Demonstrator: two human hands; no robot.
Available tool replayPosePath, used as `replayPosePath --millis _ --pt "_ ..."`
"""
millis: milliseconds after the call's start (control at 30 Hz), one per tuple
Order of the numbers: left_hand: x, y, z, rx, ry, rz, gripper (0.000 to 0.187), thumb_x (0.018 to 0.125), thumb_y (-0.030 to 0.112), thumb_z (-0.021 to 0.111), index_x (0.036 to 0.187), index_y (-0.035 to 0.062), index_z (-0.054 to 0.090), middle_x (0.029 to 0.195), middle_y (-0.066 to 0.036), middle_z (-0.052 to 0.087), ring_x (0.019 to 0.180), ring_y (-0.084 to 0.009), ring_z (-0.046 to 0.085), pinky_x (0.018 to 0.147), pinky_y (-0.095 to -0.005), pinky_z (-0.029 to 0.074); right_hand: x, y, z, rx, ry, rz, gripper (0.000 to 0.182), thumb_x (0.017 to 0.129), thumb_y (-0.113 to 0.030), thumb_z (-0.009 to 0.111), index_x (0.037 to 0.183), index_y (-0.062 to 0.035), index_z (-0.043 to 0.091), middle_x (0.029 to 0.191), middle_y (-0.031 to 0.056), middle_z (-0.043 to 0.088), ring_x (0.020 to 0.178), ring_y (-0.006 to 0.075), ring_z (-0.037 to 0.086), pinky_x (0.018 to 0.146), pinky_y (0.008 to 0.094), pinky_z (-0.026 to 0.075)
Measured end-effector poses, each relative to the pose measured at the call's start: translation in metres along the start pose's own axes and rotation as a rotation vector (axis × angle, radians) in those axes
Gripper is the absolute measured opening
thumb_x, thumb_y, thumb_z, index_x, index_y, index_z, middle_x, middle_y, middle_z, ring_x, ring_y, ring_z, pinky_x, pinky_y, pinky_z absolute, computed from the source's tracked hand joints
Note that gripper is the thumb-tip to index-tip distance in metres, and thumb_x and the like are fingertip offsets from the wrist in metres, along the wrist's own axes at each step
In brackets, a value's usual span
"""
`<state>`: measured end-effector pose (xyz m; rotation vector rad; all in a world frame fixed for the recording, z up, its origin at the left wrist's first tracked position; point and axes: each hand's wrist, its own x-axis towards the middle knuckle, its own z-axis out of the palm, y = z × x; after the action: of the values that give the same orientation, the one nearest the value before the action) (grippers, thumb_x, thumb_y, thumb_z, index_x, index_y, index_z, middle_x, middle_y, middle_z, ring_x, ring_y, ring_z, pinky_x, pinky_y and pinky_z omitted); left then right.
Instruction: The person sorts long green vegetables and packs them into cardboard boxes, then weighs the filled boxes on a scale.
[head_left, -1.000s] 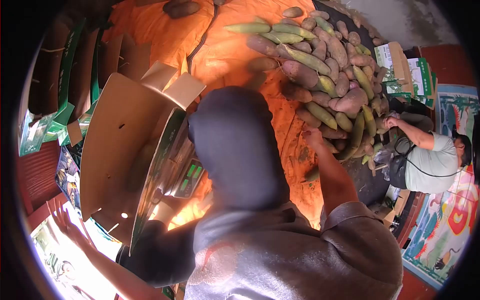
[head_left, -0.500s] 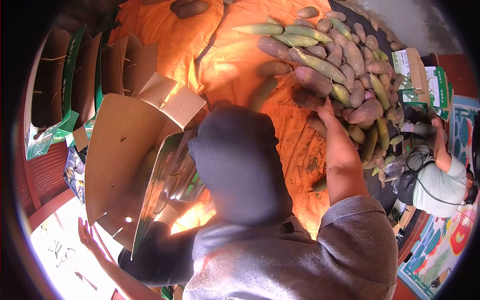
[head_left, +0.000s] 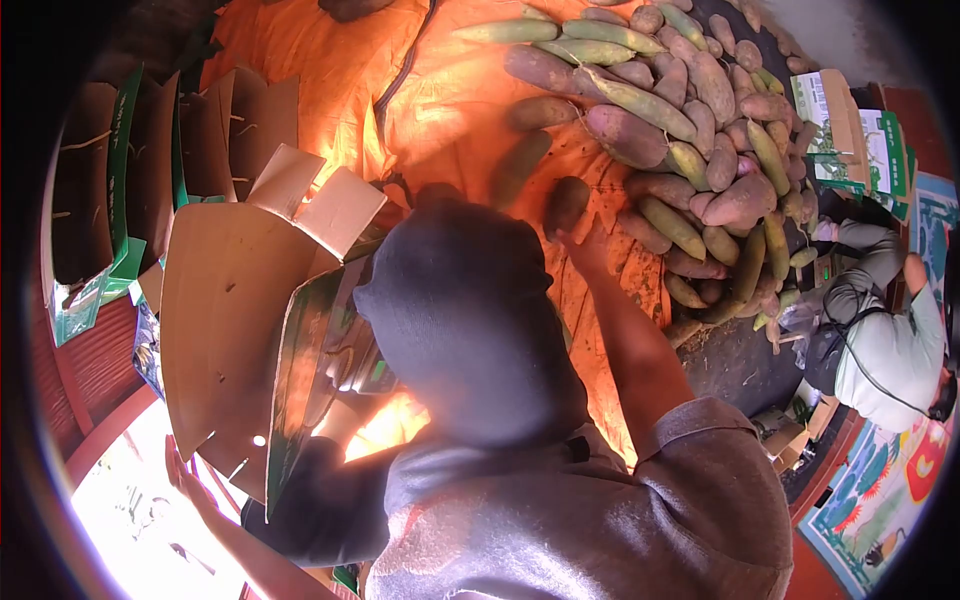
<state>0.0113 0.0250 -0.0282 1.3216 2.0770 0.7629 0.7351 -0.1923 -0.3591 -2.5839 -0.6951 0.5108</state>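
Note:
My left hand (head_left: pixel 186 478) is at the lower left, fingers extended and apart, holding nothing, near the lower edge of a large open cardboard box (head_left: pixel 225 320). My right hand does not show. Directly in front, a co-worker in a dark hood (head_left: pixel 460 310) and grey top bends over an orange sheet (head_left: pixel 420 120). That person's bare hand (head_left: pixel 585 250) touches a dark, blurred tuber (head_left: pixel 568 205). The other arm of this person reaches behind a box flap, its hand hidden. A heap of reddish and green tubers (head_left: pixel 735 200) lies at the upper right.
Several open cartons (head_left: pixel 150 160) stand at the upper left. Flattened or stacked cartons (head_left: pixel 840 130) are at the upper right. Another person in a pale top (head_left: pixel 890 360) is at the far right, above a colourful printed mat (head_left: pixel 880 490). Bright glare fills the lower left.
The co-worker's hand has moved left from the heap, along with a dark tuber. The view has shifted slightly. My left hand remains at the lower left, its fingers nearer the box.

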Motion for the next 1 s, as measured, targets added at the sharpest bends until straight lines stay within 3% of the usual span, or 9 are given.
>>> replayPosePath --millis 200,300,400,500,600,700,800,900,1000 --pt "-0.005 -0.002 0.0 -0.074 0.02 -0.03 0.037 0.095 0.024 0.044 0.129 0.0109 0.048 0.133 -0.006 0.046 0.122 -0.0201 0.044 0.103 -0.0359 0.034 0.011 -0.024 0.019 0.108 -0.04 0.185 0.102 0.067 -0.052 0.072 0.136 0.0049 0.023 0.135 0.0249 0.032 0.127 0.0375 0.027 0.105 0.0441 0.022" --pt "-0.006 -0.009 -0.006 -0.073 -0.005 -0.035 0.036 0.095 0.023 0.042 0.129 0.0105 0.048 0.133 -0.006 0.046 0.122 -0.0199 0.044 0.103 -0.0357 0.034 0.012 -0.033 0.022 0.117 -0.077 0.204 0.102 0.067 -0.052 0.072 0.136 0.0055 0.023 0.134 0.0255 0.035 0.125 0.0373 0.032 0.103 0.0434 0.027" --pt "-0.008 -0.011 -0.009 -0.07 -0.003 -0.022 0.044 0.092 0.029 0.05 0.13 0.0065 0.046 0.133 -0.009 0.045 0.123 -0.0258 0.043 0.105 -0.0386 0.033 0.016 -0.04 0.03 0.345 -0.129 0.332 0.106 0.065 -0.057 0.07 0.136 0.0047 0.022 0.137 0.0258 0.028 0.126 0.0388 0.031 0.099 0.047 0.034" --pt "-0.002 -0.026 -0.02 -0.099 -0.022 -0.003 0.044 0.092 0.028 0.049 0.13 0.0064 0.045 0.133 -0.01 0.045 0.123 -0.0267 0.042 0.105 -0.0391 0.033 0.017 -0.052 0.046 0.452 -0.124 0.455 0.108 0.062 -0.055 0.073 0.136 0.0054 0.023 0.135 0.026 0.033 0.123 0.0371 0.037 0.097 0.0442 0.037" --pt "-0.005 -0.025 -0.018 -0.105 0.007 -0.042 0.035 0.096 0.019 0.039 0.128 0.0098 0.048 0.134 -0.008 0.045 0.123 -0.0194 0.043 0.102 -0.036 0.036 0.019 -0.075 0.037 0.386 -0.135 0.492 0.107 0.059 -0.052 0.078 0.133 0.0062 0.027 0.131 0.0256 0.039 0.12 0.0354 0.043 0.095 0.04 0.04" --pt "-0.007 -0.023 -0.018 -0.079 0.003 -0.031 0.035 0.096 0.018 0.039 0.128 0.0094 0.048 0.134 -0.008 0.044 0.124 -0.0195 0.042 0.102 -0.0361 0.036 0.021 -0.094 0.03 0.388 -0.148 0.508 0.105 0.056 -0.049 0.08 0.13 0.0071 0.031 0.127 0.0247 0.044 0.118 0.0336 0.046 0.094 0.0374 0.041" --pt "-0.007 -0.026 -0.019 -0.053 -0.02 0.005 0.043 0.094 0.028 0.046 0.132 0.0075 0.044 0.133 -0.01 0.045 0.123 -0.0256 0.043 0.105 -0.0396 0.033 0.029 -0.088 0.038 0.42 -0.212 0.55 0.103 0.056 -0.045 0.082 0.128 0.0071 0.031 0.125 0.0239 0.046 0.114 0.0324 0.049 0.092 0.0366 0.043" --pt "0.002 -0.04 -0.025 -0.14 -0.009 -0.02 0.043 0.094 0.029 0.046 0.131 0.0071 0.044 0.132 -0.01 0.046 0.123 -0.0245 0.043 0.105 -0.0392 0.033 0.031 -0.092 0.036 0.27 -0.136 0.545 0.092 0.057 -0.041 0.083 0.122 0.0086 0.04 0.119 0.0235 0.052 0.109 0.0333 0.053 0.087 0.0371 0.046" --pt "-0.008 -0.014 -0.011 -0.08 0.025 -0.013 0.044 0.094 0.03 0.046 0.131 0.006 0.044 0.132 -0.01 0.046 0.123 -0.0238 0.043 0.104 -0.0393 0.033 0.039 -0.082 0.038 0.322 -0.181 0.568 0.074 0.058 -0.039 0.083 0.107 0.0073 0.052 0.102 0.019 0.06 0.089 0.0282 0.062 0.07 0.0368 0.051"
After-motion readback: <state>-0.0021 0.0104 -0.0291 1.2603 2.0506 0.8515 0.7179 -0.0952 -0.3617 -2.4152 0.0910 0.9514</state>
